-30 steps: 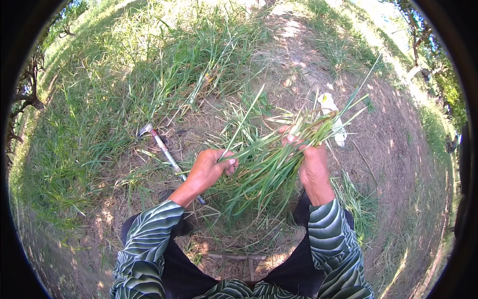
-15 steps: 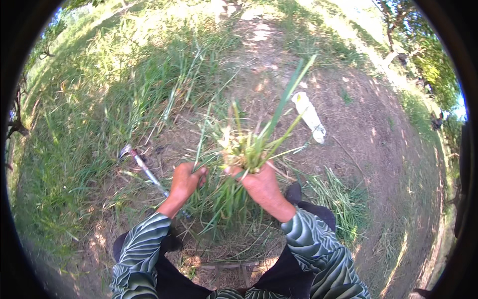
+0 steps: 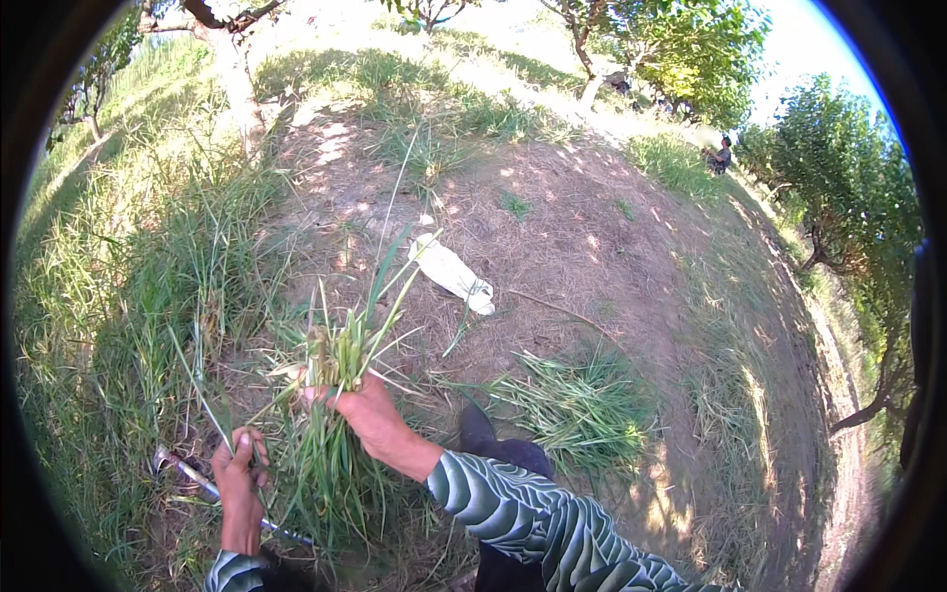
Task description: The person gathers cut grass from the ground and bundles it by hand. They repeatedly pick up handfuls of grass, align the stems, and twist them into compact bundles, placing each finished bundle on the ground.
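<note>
My right hand [image 3: 383,426] is closed round a thick bundle of cut grass [image 3: 335,464]. The pale stem ends stick up above the fist, and the green blades hang below it. Lower and to the left, my left hand [image 3: 239,481] has its fingers curled and pinched round a long grass stalk [image 3: 202,390], which slants up and left. Beside and partly behind the left wrist lies a long tool with a silver handle [image 3: 202,481] and a hooked head, resting on the ground like a sickle.
A pile of cut grass [image 3: 582,409] lies right of my shoe [image 3: 477,429]. Further out, a long white bundle [image 3: 452,272] rests on bare soil near a thin stick [image 3: 562,309]. Tall grass [image 3: 148,286] stands on the left. Trees surround the plot, and another person [image 3: 720,156] is far right.
The view has swung to the right and up, so hands, tool and white bundle now appear further left, and the trees and distant person show. The right hand still grips the grass bundle.
</note>
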Available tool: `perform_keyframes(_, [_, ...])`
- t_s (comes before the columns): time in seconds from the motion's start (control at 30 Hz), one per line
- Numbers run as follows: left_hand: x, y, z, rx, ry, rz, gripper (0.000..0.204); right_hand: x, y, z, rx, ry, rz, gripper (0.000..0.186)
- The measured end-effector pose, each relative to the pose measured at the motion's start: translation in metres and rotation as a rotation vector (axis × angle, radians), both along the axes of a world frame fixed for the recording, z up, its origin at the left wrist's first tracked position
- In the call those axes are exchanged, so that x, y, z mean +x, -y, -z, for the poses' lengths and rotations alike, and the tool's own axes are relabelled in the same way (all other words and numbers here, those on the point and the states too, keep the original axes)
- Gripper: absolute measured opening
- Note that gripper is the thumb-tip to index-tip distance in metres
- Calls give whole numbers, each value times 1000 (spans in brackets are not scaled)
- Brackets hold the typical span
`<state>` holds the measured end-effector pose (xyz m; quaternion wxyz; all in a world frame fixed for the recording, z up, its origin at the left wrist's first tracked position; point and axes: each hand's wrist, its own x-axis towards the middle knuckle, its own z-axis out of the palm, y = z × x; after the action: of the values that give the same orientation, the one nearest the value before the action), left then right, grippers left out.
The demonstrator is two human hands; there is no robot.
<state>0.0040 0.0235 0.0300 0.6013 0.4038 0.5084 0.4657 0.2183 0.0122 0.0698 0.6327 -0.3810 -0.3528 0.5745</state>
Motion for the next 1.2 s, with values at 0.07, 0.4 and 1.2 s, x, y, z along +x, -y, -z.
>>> perform_keyframes(0.07, [-3,0,-2,17,45,-33,13,-1,-4,6,-29,-21,-3,35])
perform_keyframes(0.4, [-2,2,-8,60,213,6,9,0,-17,11,-57,-56,21,30])
perform_keyframes(1.2, [-6,26,-27,-10,409,656,23,-6,-14,17,-189,-129,-25,29])
